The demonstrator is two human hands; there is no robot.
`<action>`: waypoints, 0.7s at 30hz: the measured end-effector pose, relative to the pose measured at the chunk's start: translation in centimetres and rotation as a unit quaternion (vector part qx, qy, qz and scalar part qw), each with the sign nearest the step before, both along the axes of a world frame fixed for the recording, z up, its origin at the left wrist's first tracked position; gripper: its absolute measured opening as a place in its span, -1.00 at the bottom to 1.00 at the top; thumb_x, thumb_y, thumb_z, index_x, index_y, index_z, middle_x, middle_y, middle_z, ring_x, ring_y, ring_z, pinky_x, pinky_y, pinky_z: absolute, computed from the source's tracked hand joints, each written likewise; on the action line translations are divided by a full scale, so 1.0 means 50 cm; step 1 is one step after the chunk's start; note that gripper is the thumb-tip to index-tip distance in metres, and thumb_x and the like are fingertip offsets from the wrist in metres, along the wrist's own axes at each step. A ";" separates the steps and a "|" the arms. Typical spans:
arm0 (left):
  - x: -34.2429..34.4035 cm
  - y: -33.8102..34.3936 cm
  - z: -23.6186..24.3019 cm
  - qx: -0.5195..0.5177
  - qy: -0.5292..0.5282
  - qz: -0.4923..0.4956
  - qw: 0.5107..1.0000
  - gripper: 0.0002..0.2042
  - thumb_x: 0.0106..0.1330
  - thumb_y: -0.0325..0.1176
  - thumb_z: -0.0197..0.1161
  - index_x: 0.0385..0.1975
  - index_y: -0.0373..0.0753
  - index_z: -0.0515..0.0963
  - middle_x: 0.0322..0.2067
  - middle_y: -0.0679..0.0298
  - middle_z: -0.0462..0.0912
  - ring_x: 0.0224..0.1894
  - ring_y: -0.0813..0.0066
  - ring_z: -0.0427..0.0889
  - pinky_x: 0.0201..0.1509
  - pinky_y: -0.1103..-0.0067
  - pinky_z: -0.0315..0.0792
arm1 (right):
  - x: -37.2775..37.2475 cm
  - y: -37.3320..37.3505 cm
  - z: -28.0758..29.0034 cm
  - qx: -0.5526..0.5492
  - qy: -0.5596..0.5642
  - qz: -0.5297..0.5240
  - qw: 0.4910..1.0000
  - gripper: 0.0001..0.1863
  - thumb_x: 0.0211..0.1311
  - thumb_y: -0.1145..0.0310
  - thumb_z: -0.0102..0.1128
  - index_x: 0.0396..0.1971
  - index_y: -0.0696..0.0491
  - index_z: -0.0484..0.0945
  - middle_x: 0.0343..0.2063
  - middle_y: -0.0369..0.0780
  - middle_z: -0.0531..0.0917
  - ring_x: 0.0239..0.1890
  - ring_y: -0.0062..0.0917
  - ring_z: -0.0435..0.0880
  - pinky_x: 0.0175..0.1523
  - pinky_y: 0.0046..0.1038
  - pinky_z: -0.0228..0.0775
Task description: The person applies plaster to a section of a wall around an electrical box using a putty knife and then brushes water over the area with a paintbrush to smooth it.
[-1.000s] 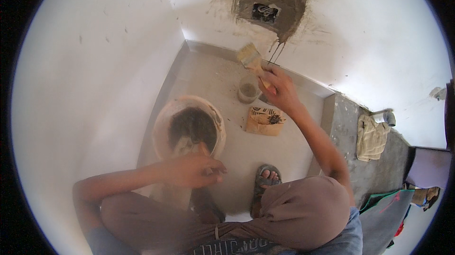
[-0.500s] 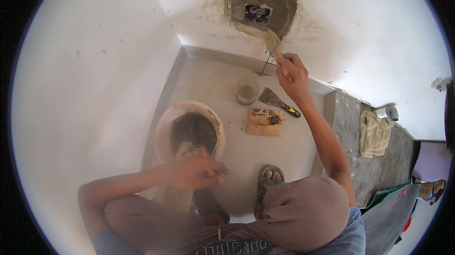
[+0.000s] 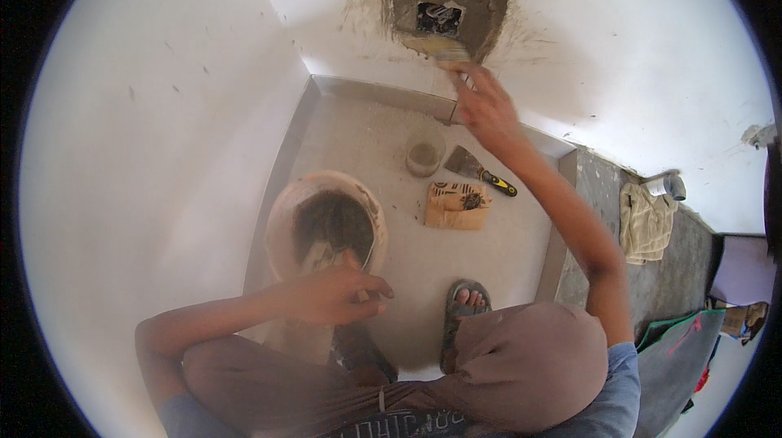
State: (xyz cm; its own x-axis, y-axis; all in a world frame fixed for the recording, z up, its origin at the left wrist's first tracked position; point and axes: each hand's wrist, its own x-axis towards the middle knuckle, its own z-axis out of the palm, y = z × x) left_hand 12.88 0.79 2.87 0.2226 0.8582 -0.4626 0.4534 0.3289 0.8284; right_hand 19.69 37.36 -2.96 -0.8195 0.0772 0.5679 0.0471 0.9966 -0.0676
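My right hand [image 3: 489, 112] grips the handle of a flat paintbrush [image 3: 446, 50], its bristles against the wall at the lower edge of a grey plaster patch [image 3: 486, 10]. Just above the brush, a square electrical box [image 3: 440, 19] with wires inside is set in that patch. My left hand [image 3: 346, 293] is curled at the near rim of a pale bucket [image 3: 281, 222]; what its fingers hold is hard to make out. Dark wet material lies in the bucket, and a pale, flat-looking piece [image 3: 319, 255] shows by my fingers.
On the tiled floor are a clear plastic cup [image 3: 424, 159], a putty knife [image 3: 466, 164] with a black and yellow handle, and a printed brown paper packet [image 3: 456, 207]. A cloth [image 3: 648, 222] and a grey pipe piece [image 3: 673, 187] lie on the grey ledge [image 3: 599, 218] at right.
My right hand has moved up and left, carrying the brush from below the patch to just under the electrical box. The left hand stays at the bucket.
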 end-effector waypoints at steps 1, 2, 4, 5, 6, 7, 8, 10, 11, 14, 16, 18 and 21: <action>-0.001 -0.005 -0.002 -0.005 -0.003 0.003 1.000 -0.66 0.46 -0.17 0.19 0.03 -0.30 0.58 -0.29 -0.02 0.70 -0.18 0.10 0.70 0.12 0.29 0.38 | 0.032 0.007 0.010 -0.003 -0.015 -0.024 1.000 -0.32 -0.02 0.54 0.35 0.21 0.17 0.42 0.14 -0.08 0.43 0.21 -0.13 0.45 0.28 -0.23 0.41; -0.001 -0.006 -0.004 -0.007 -0.009 0.005 1.000 -0.66 0.46 -0.16 0.19 0.03 -0.30 0.58 -0.29 -0.03 0.70 -0.18 0.10 0.69 0.08 0.29 0.41 | 0.068 0.014 0.025 -0.004 -0.032 -0.048 0.998 -0.31 -0.03 0.55 0.35 0.22 0.17 0.41 0.14 -0.07 0.43 0.21 -0.12 0.44 0.29 -0.23 0.40; -0.002 -0.009 -0.011 -0.005 -0.021 0.007 1.000 -0.65 0.47 -0.16 0.18 0.03 -0.31 0.58 -0.29 -0.04 0.69 -0.18 0.09 0.69 0.03 0.29 0.45 | 0.098 0.000 0.047 -0.014 -0.057 -0.064 0.996 -0.31 -0.03 0.55 0.34 0.22 0.18 0.40 0.14 -0.05 0.42 0.21 -0.11 0.44 0.30 -0.23 0.39; -0.004 -0.015 -0.012 -0.003 -0.024 0.009 1.000 -0.65 0.47 -0.16 0.18 0.03 -0.32 0.57 -0.28 -0.05 0.69 -0.18 0.09 0.69 0.00 0.29 0.47 | 0.098 -0.016 0.053 -0.026 -0.062 -0.054 0.996 -0.31 -0.02 0.55 0.34 0.22 0.20 0.39 0.14 -0.04 0.41 0.21 -0.10 0.43 0.30 -0.23 0.39; -0.005 -0.017 -0.014 0.001 -0.028 0.006 1.000 -0.65 0.47 -0.16 0.18 0.04 -0.32 0.57 -0.28 -0.05 0.68 -0.17 0.09 0.69 -0.02 0.29 0.49 | 0.097 -0.026 0.057 -0.036 -0.068 -0.048 0.996 -0.31 -0.02 0.55 0.33 0.22 0.21 0.38 0.13 -0.02 0.41 0.21 -0.10 0.43 0.30 -0.23 0.38; -0.004 -0.017 -0.015 0.002 -0.030 0.005 1.000 -0.64 0.47 -0.15 0.18 0.04 -0.32 0.57 -0.28 -0.06 0.68 -0.17 0.09 0.70 -0.01 0.29 0.48 | 0.084 -0.033 0.055 -0.029 -0.063 -0.024 0.997 -0.32 -0.02 0.54 0.33 0.21 0.23 0.38 0.13 -0.02 0.41 0.21 -0.10 0.43 0.30 -0.23 0.38; -0.002 -0.017 -0.016 0.003 -0.033 0.004 0.999 -0.64 0.47 -0.15 0.17 0.05 -0.32 0.56 -0.28 -0.07 0.68 -0.17 0.09 0.70 0.00 0.29 0.48 | 0.061 -0.041 0.050 -0.022 -0.058 0.000 0.998 -0.32 -0.02 0.53 0.34 0.20 0.25 0.38 0.13 -0.01 0.41 0.21 -0.10 0.43 0.30 -0.23 0.38; -0.001 -0.015 -0.010 -0.008 -0.027 0.002 1.000 -0.64 0.48 -0.15 0.17 0.06 -0.31 0.56 -0.27 -0.07 0.68 -0.16 0.09 0.70 0.02 0.29 0.48 | 0.000 -0.058 0.039 -0.009 -0.038 0.042 0.998 -0.34 -0.01 0.50 0.34 0.18 0.29 0.38 0.12 0.01 0.41 0.21 -0.10 0.43 0.30 -0.23 0.38; 0.000 -0.010 -0.008 -0.016 -0.023 -0.002 1.000 -0.64 0.48 -0.15 0.17 0.07 -0.31 0.56 -0.26 -0.08 0.68 -0.15 0.09 0.70 0.02 0.29 0.48 | -0.033 -0.065 0.037 -0.001 -0.028 0.057 0.998 -0.35 0.01 0.48 0.34 0.16 0.30 0.38 0.11 0.02 0.41 0.21 -0.10 0.43 0.30 -0.24 0.38; 0.002 -0.007 -0.001 -0.034 -0.015 0.005 0.999 -0.63 0.48 -0.14 0.17 0.07 -0.29 0.56 -0.24 -0.08 0.68 -0.13 0.08 0.70 0.03 0.29 0.48 | -0.133 -0.073 0.039 -0.009 -0.047 0.056 0.997 -0.40 0.06 0.44 0.33 0.13 0.30 0.41 0.09 0.02 0.44 0.20 -0.11 0.44 0.29 -0.24 0.37; 0.004 -0.002 -0.001 -0.028 -0.012 0.001 1.000 -0.63 0.48 -0.13 0.17 0.07 -0.29 0.56 -0.23 -0.08 0.68 -0.14 0.07 0.70 0.04 0.28 0.48 | -0.139 -0.064 0.029 0.002 -0.043 0.032 0.999 -0.43 0.08 0.41 0.32 0.12 0.29 0.43 0.08 0.02 0.45 0.18 -0.11 0.45 0.28 -0.23 0.38; 0.002 0.000 -0.002 -0.015 -0.006 -0.009 1.000 -0.63 0.48 -0.12 0.17 0.07 -0.29 0.56 -0.23 -0.08 0.69 -0.14 0.06 0.70 0.04 0.27 0.48 | -0.119 -0.050 0.010 0.032 0.001 0.008 0.999 -0.46 0.11 0.40 0.31 0.11 0.27 0.44 0.07 0.02 0.46 0.15 -0.11 0.47 0.26 -0.21 0.39; 0.001 -0.008 -0.004 -0.022 -0.010 0.001 1.000 -0.62 0.47 -0.12 0.17 0.07 -0.29 0.56 -0.23 -0.07 0.69 -0.14 0.06 0.71 0.04 0.26 0.49 | -0.038 -0.035 0.025 -0.025 -0.029 -0.039 0.999 -0.45 0.09 0.40 0.31 0.11 0.25 0.45 0.08 0.02 0.46 0.15 -0.10 0.47 0.26 -0.19 0.37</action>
